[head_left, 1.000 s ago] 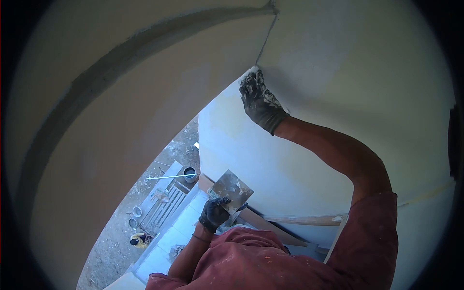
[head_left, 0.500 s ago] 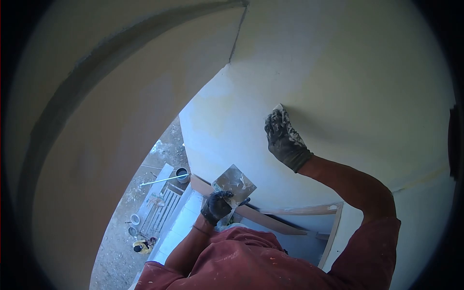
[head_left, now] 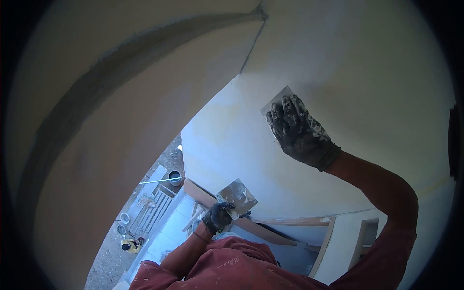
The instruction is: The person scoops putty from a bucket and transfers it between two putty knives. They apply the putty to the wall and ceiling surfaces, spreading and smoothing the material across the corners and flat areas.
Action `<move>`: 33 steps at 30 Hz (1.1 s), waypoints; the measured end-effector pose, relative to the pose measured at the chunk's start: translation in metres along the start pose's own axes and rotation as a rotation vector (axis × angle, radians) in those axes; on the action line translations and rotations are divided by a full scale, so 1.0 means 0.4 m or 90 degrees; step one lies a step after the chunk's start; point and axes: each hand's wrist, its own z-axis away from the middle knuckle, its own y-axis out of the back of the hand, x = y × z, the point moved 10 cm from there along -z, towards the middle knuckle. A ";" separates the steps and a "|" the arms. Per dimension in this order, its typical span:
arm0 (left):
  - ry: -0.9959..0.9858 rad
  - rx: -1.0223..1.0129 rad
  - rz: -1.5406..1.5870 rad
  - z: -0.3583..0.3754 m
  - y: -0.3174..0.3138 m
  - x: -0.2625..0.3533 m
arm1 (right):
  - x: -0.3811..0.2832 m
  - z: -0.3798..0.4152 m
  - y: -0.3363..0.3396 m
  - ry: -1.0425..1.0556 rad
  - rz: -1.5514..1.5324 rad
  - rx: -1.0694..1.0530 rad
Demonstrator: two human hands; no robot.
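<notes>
My right hand [head_left: 303, 133], in a dark glove smeared with white putty, is raised against the pale wall [head_left: 217, 145]. Its fingers lie over a flat metal putty blade [head_left: 276, 100], whose far edge shows beyond the fingertips by the wall. Lower down, my left hand [head_left: 218, 216], gloved too, grips a square metal putty plate [head_left: 238, 195] from below. White putty patches stick to the face of that plate. The thumb and fingers of the left hand close around its lower part.
A curved overhang [head_left: 111, 135] with a grey groove [head_left: 96, 77] fills the left. Far below are a bucket [head_left: 174, 177], a slatted wooden frame [head_left: 153, 212] and a person in yellow [head_left: 129, 245]. A framed opening [head_left: 299, 241] lies beneath the wall.
My right hand has shifted to the right and turned, so more of its blade shows. The left hand and its plate stay nearly in place; the whole view has tilted slightly.
</notes>
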 end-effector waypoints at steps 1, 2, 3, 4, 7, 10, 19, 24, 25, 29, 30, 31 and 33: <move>-0.004 0.005 0.008 0.005 -0.012 0.002 | 0.019 -0.010 -0.013 0.025 0.025 0.061; -0.008 0.011 0.016 0.010 -0.024 0.003 | 0.029 -0.020 -0.037 0.043 0.067 0.059; -0.023 -0.002 0.021 0.013 -0.044 0.007 | 0.036 -0.026 -0.060 0.060 0.109 0.056; -0.032 -0.009 0.023 0.011 -0.049 0.005 | 0.028 -0.030 -0.090 0.086 0.118 0.065; -0.088 0.018 0.039 0.014 -0.033 0.000 | 0.044 -0.049 -0.129 0.062 0.116 0.109; -0.147 -0.003 -0.111 0.001 0.002 0.000 | 0.056 -0.065 -0.197 0.046 0.095 0.112; -0.126 -0.006 -0.204 0.026 -0.041 0.028 | 0.045 0.035 -0.130 0.004 0.024 -0.006; -0.056 -0.018 0.004 0.016 -0.082 0.016 | 0.046 0.198 -0.049 -0.018 0.006 -0.008; -0.048 -0.023 0.014 0.016 -0.083 0.015 | 0.041 0.223 -0.047 -0.024 -0.008 -0.026; -0.031 -0.023 0.030 0.003 -0.053 0.002 | -0.008 0.241 -0.047 -0.030 -0.025 -0.146; -0.036 -0.023 0.028 0.002 -0.050 -0.002 | -0.022 0.228 -0.050 -0.023 0.004 -0.200; -0.045 -0.013 0.032 0.006 -0.052 -0.002 | -0.039 0.212 -0.043 -0.047 -0.059 -0.193; -0.055 -0.003 0.035 0.005 -0.036 -0.010 | -0.037 0.119 0.014 -0.029 0.016 -0.068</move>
